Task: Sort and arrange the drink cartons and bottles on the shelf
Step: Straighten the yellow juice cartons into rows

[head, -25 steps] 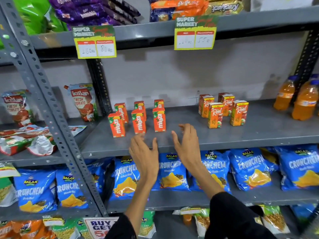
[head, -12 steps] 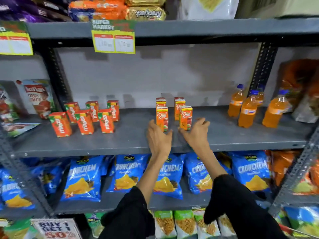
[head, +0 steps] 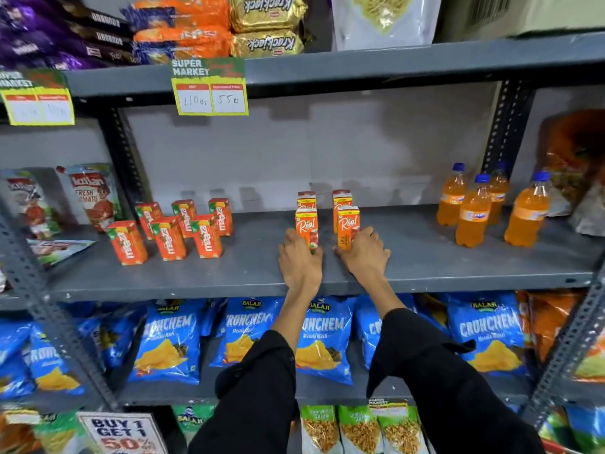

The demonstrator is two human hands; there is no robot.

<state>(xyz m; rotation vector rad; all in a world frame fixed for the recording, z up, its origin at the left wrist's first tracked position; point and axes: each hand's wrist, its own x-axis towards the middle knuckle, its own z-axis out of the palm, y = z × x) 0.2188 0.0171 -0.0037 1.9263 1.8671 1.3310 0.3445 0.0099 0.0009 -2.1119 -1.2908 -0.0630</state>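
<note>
Four orange "Real" juice cartons stand in two short rows at the middle of the grey shelf (head: 409,260). My left hand (head: 299,265) wraps the base of the front left Real carton (head: 307,226). My right hand (head: 365,257) grips the base of the front right Real carton (head: 348,222). Two more Real cartons (head: 341,198) stand right behind them. Several red-orange Maaza cartons (head: 170,235) stand in two rows to the left. Several orange drink bottles (head: 471,213) with blue caps stand at the shelf's right end.
Tomato ketchup pouches (head: 93,194) lean at the far left. Blue Crunchem snack bags (head: 252,329) fill the shelf below. Biscuit packs (head: 266,24) sit on the shelf above, with a yellow price tag (head: 209,88) hanging from its edge. Grey slotted uprights frame both sides.
Both hands moved right from in front of the Maaza cartons to the Real cartons and closed on the front two. The view shifted right with them.
</note>
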